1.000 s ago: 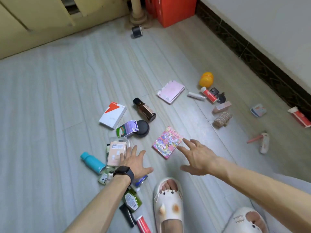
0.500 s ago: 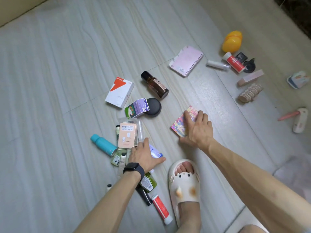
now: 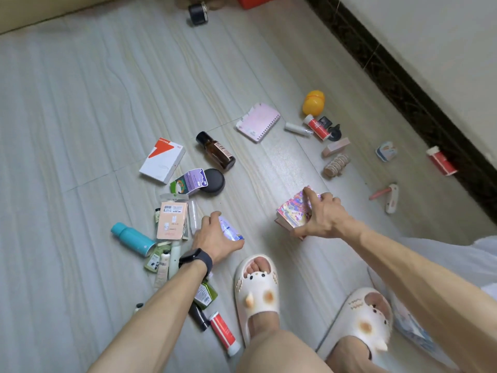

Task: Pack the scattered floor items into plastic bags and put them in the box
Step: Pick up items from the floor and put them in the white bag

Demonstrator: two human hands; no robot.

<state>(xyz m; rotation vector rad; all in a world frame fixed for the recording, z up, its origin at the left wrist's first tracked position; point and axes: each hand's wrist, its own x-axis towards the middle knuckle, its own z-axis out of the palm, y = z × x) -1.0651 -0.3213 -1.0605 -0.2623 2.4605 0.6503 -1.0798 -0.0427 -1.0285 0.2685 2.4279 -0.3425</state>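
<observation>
My right hand grips a small colourful booklet and tilts it up off the floor near the middle. My left hand, with a black watch on the wrist, closes around a small white and blue tube. Beside it lies a pile: a teal bottle, a peach card packet, green tubes. Further off lie a white and orange box, a brown bottle, a black round case and a pink spiral notebook. A clear plastic bag lies at the right.
A yellow capsule, red tubes, a hair-tie roll and a pink razor lie near the dark skirting on the right. A red box stands at the top edge. My slippered feet stand below.
My right hand has taken hold of the booklet and lifted its edge from the floor. My left hand has closed on the white and blue tube. The camera has tilted back up.
</observation>
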